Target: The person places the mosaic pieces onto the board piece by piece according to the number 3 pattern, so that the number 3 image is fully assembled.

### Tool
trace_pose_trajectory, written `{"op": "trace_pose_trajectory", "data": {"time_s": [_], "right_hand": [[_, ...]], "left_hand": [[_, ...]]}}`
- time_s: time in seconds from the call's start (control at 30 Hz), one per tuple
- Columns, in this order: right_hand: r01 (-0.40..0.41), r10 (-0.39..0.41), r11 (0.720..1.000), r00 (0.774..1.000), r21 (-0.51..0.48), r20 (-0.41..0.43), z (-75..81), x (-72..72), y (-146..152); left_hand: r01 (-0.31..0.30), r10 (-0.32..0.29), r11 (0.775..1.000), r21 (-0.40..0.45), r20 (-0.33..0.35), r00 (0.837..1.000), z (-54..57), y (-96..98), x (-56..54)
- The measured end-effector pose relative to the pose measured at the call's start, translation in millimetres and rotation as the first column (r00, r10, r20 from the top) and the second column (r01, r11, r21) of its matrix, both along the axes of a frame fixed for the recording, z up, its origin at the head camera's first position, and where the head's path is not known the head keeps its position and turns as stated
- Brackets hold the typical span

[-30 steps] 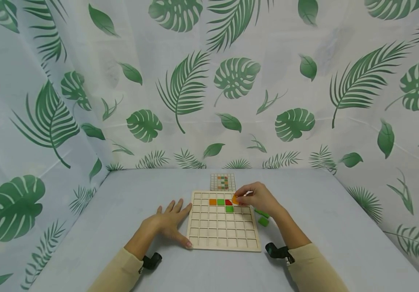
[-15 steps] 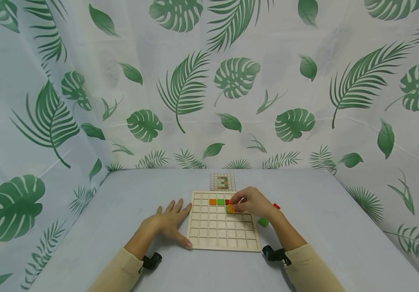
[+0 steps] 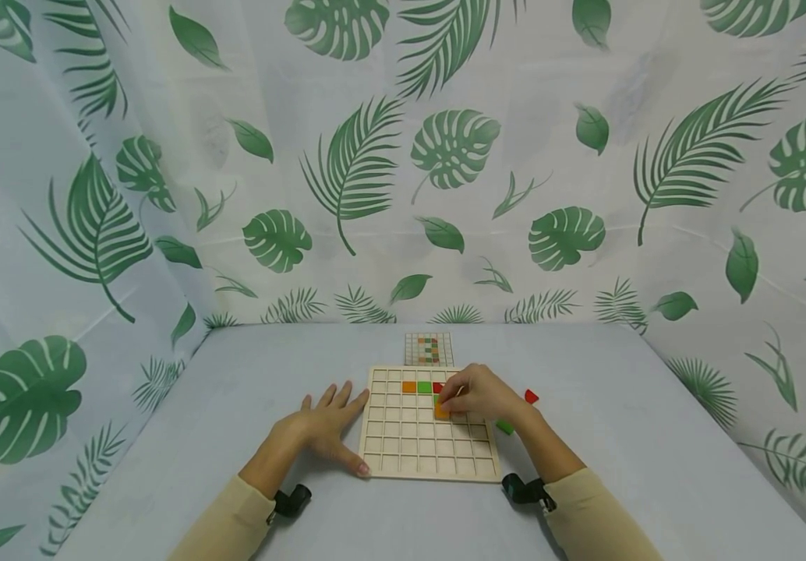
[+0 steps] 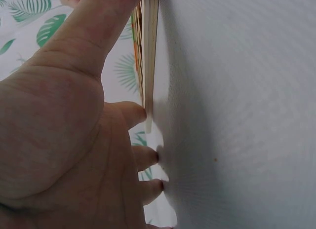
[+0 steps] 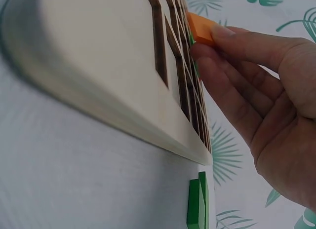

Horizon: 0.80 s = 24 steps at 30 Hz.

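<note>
Well, my right hand [image 3: 483, 393] pinches a flat, square orange block [image 5: 200, 29] at the little squares of the pale wooden board [image 3: 406, 448]. My left hand [image 3: 322, 428] has straight, spread fingers touching the board's side. A pointy red piece [image 3: 532, 396] sits on the grey worktop [image 3: 627, 436].

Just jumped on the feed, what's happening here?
A person's right hand pinches an orange tile at a wooden grid board; whether seated, I can't tell. The left hand, fingers spread, touches the board's left edge. Beyond it, an orange square, a green square and a red piece line up. A loose red piece and green pieces lie right of the board.
</note>
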State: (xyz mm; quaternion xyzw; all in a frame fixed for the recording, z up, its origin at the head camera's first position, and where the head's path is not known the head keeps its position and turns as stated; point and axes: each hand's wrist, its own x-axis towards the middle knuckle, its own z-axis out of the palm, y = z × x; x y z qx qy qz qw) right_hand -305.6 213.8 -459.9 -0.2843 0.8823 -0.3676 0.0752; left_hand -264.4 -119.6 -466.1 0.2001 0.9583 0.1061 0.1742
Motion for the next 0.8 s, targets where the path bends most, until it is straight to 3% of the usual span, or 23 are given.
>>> {"op": "trace_pose_trajectory", "data": {"time_s": [0.8], "right_hand": [[0.014, -0.015, 1.0, 0.999, 0.028, 0.046, 0.5, 2.1, -2.7]], "left_hand": [[-0.007, 0.007, 1.0, 0.002, 0.01, 1.0, -0.5, 0.2, -1.1]]}}
